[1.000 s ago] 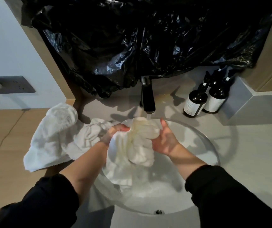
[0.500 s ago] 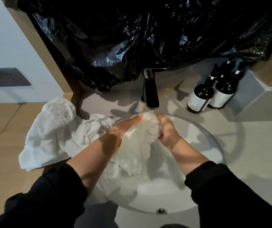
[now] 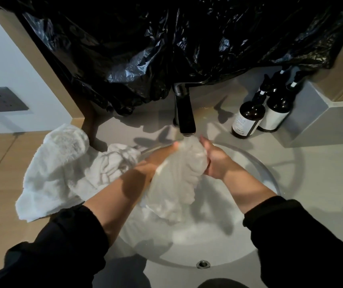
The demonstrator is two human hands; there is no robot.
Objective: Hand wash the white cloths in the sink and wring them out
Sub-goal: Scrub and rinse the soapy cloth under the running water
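A wet white cloth (image 3: 179, 175) is bunched between my two hands right under the black faucet (image 3: 184, 115), where water runs onto it. My left hand (image 3: 156, 161) grips the cloth from the left side and my right hand (image 3: 215, 161) squeezes it from the right. The cloth's lower end hangs down into the round white sink (image 3: 270, 177). Another white cloth (image 3: 116, 163) lies twisted on the sink's left rim, partly behind my left forearm.
A thick white towel (image 3: 52, 169) lies on the counter left of the sink. Dark pump bottles (image 3: 247, 117) stand at the back right. A black plastic sheet (image 3: 166, 44) hangs over the wall behind the faucet. A grey ledge (image 3: 328, 121) borders the right side.
My hands have closed in on the cloth and lifted it up under the faucet spout; a second ago they held it more loosely and lower over the basin.
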